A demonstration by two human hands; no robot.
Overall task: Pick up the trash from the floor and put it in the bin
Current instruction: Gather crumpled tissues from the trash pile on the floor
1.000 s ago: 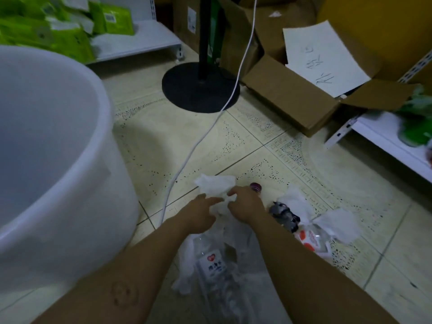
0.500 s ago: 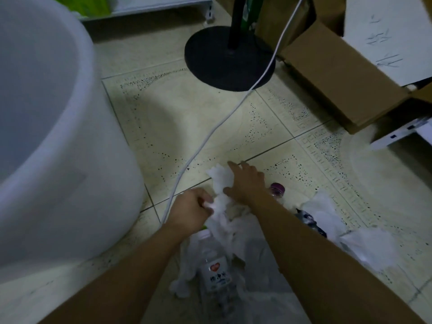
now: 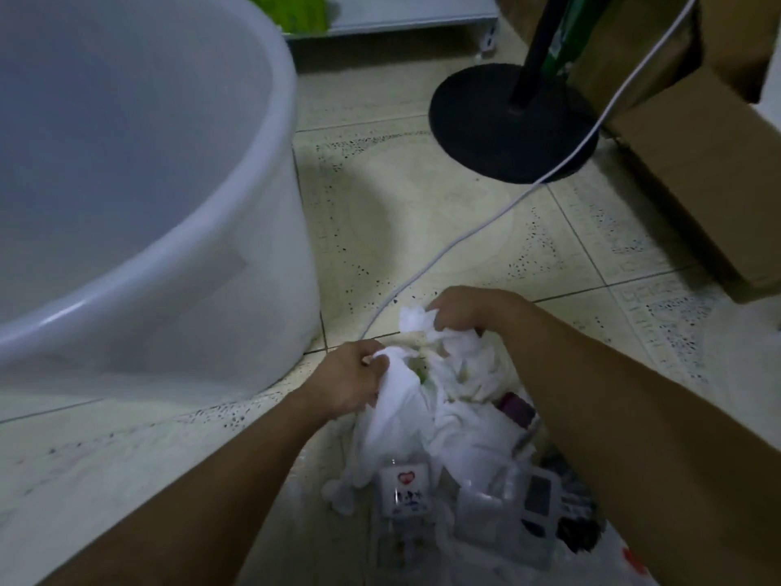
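A heap of crumpled white tissues lies bunched on the tiled floor low in the middle of the view. My left hand grips the left side of the tissues. My right hand pinches their far top edge. Under the tissues lie a clear plastic bottle with a white label, a purple bottle cap and clear plastic packaging. The big white plastic bin stands just left of the hands, its open mouth filling the upper left.
A white cable runs over the floor from the hands toward a black round stand base. Cardboard boxes sit at the right. A white shelf with green packs stands at the back.
Both hands have gathered the loose tissues into one bunch and pulled it closer to me. The view has swung left and nearer, so the bin looms larger and the scattered tissues at right are gone.
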